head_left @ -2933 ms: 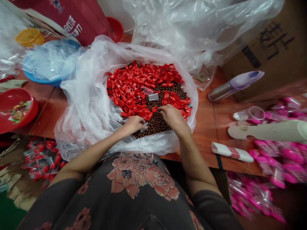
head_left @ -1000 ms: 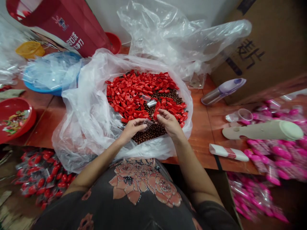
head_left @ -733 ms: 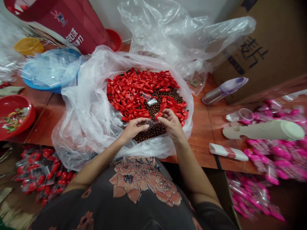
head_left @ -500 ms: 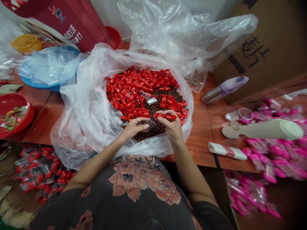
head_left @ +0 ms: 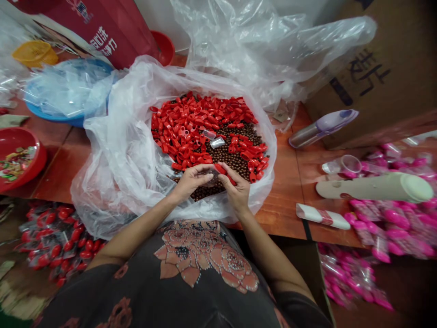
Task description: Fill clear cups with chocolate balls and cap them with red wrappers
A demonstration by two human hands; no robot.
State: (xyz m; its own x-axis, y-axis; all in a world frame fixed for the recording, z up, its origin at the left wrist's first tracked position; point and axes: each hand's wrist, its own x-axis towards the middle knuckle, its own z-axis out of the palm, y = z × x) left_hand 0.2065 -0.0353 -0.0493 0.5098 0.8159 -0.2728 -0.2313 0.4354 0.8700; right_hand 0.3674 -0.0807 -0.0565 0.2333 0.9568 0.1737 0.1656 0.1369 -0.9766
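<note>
My left hand (head_left: 191, 181) is closed in a pinch on a small clear plastic bag (head_left: 213, 178). My right hand (head_left: 236, 190) grips a hollow-looking red plastic piece (head_left: 220, 169), one end of which meets the bag; fingers partly hide both. Below the hands lie round brown balls (head_left: 235, 161), like chocolate beads. A heap of similar red pieces (head_left: 184, 123) covers much of them. Two small clear wrappers or tubes, one a shiny packet (head_left: 217, 142), rest among the balls. Everything sits inside a large white plastic bag (head_left: 119, 136) with its rim folded open.
A blue basin (head_left: 73, 120) of clear bags and a red bowl (head_left: 39, 161) of small colourful packets stand left. At right are a purple-topped tool (head_left: 324, 127), a pale cylinder (head_left: 368, 186), pink packed items (head_left: 396, 218) and a cardboard box (head_left: 382, 105). Red packed items (head_left: 64, 241) lie lower left.
My right hand has moved left and turned the red piece, bringing its end to the small clear bag. My left hand stays nearly in place.
</note>
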